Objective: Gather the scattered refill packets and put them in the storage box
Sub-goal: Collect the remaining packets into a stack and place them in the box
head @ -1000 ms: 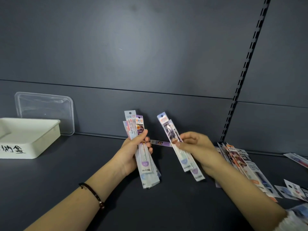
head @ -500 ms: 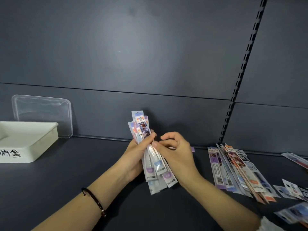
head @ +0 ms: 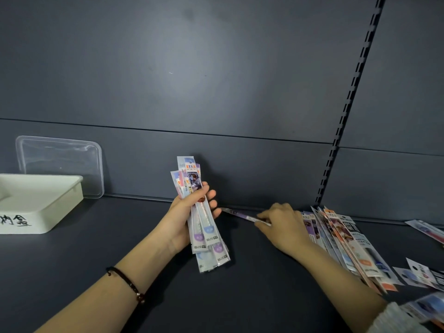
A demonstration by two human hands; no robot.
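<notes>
While left hand [head: 181, 221] grips one packet bundle [head: 208, 237], right hand [head: 284, 227] pinches one loose packet [head: 236, 212] | one storage box [head: 49, 213] | one lid [head: 60, 156]

Dark shelf [head: 125, 239] with box [head: 48, 207], scattered packets [head: 350, 243]

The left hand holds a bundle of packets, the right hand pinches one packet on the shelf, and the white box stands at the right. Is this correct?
No. The head view shows the white box at the left. The left hand does hold the bundle, the right hand the one packet.
</notes>
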